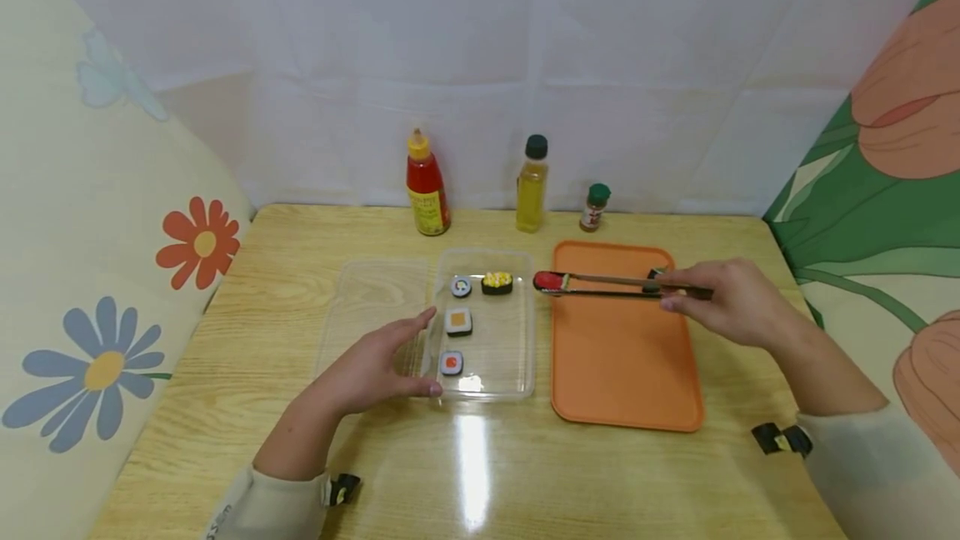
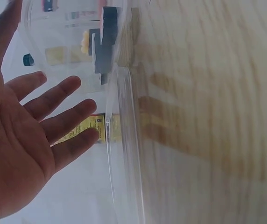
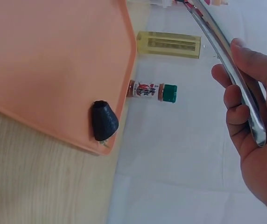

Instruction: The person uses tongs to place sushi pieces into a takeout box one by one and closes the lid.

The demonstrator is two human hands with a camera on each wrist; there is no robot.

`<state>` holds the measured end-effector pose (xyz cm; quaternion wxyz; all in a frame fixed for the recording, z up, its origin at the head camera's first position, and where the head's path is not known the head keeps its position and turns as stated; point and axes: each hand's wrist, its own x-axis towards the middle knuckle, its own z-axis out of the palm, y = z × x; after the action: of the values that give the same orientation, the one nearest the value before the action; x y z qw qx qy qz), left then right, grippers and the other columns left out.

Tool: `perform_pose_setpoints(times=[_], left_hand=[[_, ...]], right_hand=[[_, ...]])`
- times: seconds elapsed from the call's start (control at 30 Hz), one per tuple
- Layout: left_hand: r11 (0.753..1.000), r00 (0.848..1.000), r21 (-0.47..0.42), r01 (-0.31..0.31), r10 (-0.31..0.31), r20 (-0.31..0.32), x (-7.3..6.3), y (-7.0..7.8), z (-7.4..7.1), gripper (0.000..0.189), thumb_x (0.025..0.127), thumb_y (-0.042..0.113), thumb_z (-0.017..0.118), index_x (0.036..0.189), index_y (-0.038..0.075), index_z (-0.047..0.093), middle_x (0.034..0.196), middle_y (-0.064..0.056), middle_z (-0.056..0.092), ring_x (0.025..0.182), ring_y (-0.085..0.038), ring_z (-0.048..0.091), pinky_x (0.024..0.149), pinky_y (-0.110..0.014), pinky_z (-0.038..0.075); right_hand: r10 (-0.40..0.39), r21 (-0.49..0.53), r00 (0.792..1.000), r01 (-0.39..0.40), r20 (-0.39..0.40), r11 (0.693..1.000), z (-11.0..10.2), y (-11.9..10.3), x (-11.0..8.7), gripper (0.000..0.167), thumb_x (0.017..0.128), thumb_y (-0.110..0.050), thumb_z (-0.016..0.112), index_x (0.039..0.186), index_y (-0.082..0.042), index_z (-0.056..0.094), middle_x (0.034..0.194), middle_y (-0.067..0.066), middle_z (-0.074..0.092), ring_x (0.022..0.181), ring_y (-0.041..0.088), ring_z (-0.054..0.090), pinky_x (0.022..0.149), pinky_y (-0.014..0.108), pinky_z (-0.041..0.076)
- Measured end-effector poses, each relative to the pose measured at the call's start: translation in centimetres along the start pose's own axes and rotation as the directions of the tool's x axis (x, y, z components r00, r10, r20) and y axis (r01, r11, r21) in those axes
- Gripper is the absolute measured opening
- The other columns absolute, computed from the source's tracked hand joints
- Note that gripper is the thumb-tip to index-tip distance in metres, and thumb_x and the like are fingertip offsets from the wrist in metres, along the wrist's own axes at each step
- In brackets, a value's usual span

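My right hand [image 1: 720,294] grips metal tongs [image 1: 607,279] over the orange tray [image 1: 626,373]. Between the tongs' tips is a red-topped sushi piece [image 1: 550,281], above the gap between tray and clear plastic container [image 1: 531,340]. Inside the container sit a yellow-topped sushi [image 1: 497,282], a small round roll [image 1: 461,287], a square roll with an orange centre [image 1: 458,321] and a roll with a red centre [image 1: 451,362]. My left hand [image 1: 375,365] is spread at the container's left side, palm facing it and holding nothing, as the left wrist view also shows.
A dark cone-shaped piece [image 3: 104,122] lies in the tray's far right corner. The container's clear lid [image 1: 375,290] lies folded out to the left. Along the back stand a red sauce bottle [image 1: 427,194], an oil bottle [image 1: 531,194] and a green-capped spice jar [image 1: 593,211].
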<state>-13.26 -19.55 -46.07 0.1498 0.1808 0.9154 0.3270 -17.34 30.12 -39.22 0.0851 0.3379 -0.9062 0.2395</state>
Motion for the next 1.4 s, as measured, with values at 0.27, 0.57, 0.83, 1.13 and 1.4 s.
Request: perform_pose_setpoints(times=[0.27,0.57,0.83,1.13,1.4], left_hand=[[1.0,1.0,-0.003,0.003,-0.003,0.017,0.0,0.0,0.0,0.113,0.077,0.058,0.087,0.165,0.016,0.03,0.159,-0.02,0.043,0.147,-0.043,0.039,0.118,-0.061,0.032],[1.0,1.0,-0.024,0.014,-0.014,0.017,-0.1,0.0,0.0,0.112,0.077,0.053,0.089,0.165,0.017,0.029,0.16,-0.019,0.042,0.147,-0.042,0.039,0.118,-0.06,0.032],[0.998,0.999,-0.056,0.036,-0.034,0.031,0.0,-0.1,0.2,0.111,0.078,0.048,0.09,0.166,0.02,0.028,0.161,-0.015,0.042,0.149,-0.039,0.037,0.12,-0.058,0.03],[0.997,0.998,-0.058,0.052,-0.05,0.033,-0.1,-0.1,0.2,0.112,0.077,0.048,0.091,0.166,0.021,0.028,0.158,-0.016,0.046,0.149,-0.04,0.037,0.12,-0.059,0.029],[0.995,0.998,-0.079,0.054,-0.052,0.035,-0.1,-0.1,0.3,0.112,0.077,0.047,0.091,0.166,0.021,0.028,0.158,-0.016,0.047,0.149,-0.039,0.036,0.12,-0.06,0.028]], right_hand=[[-0.066,0.019,0.998,0.066,0.017,0.998,0.1,-0.6,1.6,0.027,0.086,-0.009,0.085,0.113,-0.009,0.081,0.092,-0.006,0.078,0.067,0.0,0.064,0.056,0.025,0.05],[-0.066,0.051,0.995,0.063,0.075,0.997,0.8,-1.2,3.1,0.029,0.09,-0.014,0.083,0.118,-0.008,0.079,0.101,0.003,0.079,0.081,0.01,0.074,0.065,0.032,0.059],[-0.048,0.089,0.99,0.036,0.133,0.995,1.6,-1.8,4.3,0.028,0.093,-0.018,0.081,0.12,-0.01,0.079,0.105,0.005,0.079,0.075,0.005,0.07,0.06,0.029,0.055],[-0.045,0.082,0.979,0.029,0.197,0.996,2.5,-2.0,5.3,0.03,0.094,-0.02,0.08,0.123,-0.012,0.078,0.11,0.006,0.078,0.078,0.005,0.068,0.063,0.03,0.053],[-0.048,0.072,0.966,0.031,0.255,0.997,3.1,-2.1,6.3,0.032,0.094,-0.022,0.079,0.123,-0.009,0.077,0.113,0.005,0.078,0.085,0.01,0.072,0.07,0.035,0.058]])
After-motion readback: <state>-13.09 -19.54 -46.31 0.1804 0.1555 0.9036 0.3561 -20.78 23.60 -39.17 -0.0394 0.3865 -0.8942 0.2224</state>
